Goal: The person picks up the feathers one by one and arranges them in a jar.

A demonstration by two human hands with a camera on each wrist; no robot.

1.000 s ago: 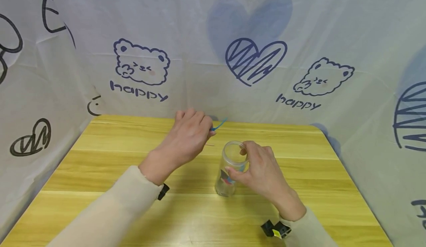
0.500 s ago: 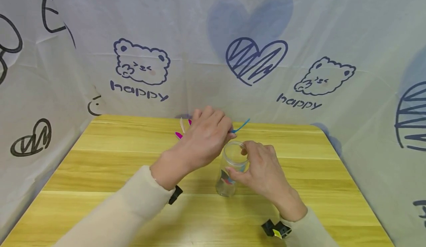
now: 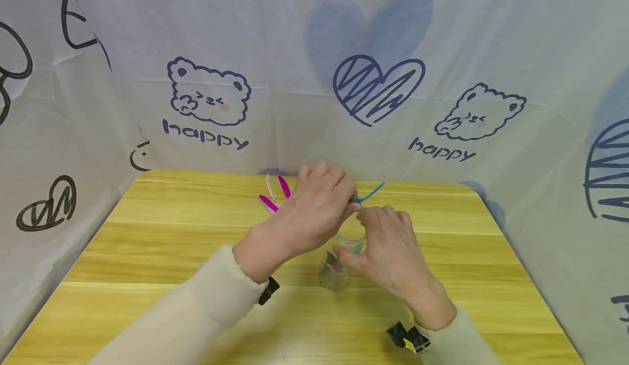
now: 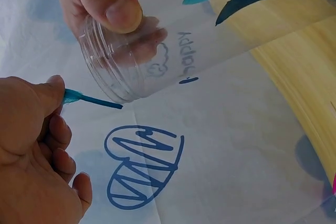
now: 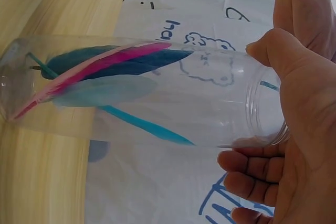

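Note:
A clear jar (image 3: pixel 334 279) stands upright on the wooden table. My right hand (image 3: pixel 393 245) grips it near the mouth, with the thumb on the near side and fingers around the far side. Through its wall the right wrist view shows several feathers: a dark teal feather (image 5: pixel 136 61), a pink feather (image 5: pixel 100 74), a pale blue feather (image 5: pixel 105 92) and a bright blue strip (image 5: pixel 149 125). My left hand (image 3: pixel 314 209) pinches a blue feather (image 4: pixel 94 100) between thumb and forefinger. That feather's thin end points at the jar's rim. In the head view my left hand partly covers the mouth.
Near the table's back edge, left of the jar, lie pink-and-white feathers (image 3: pixel 268 203) and a pale feather (image 3: pixel 270 186), partly behind my left hand. A white printed cloth (image 3: pixel 295 108) hangs behind the table (image 3: pixel 162 234) and along both sides.
My left hand has moved right with the blue feather, from left of the jar to its mouth. Feathers it covered now show on the table. My right hand stays on the jar.

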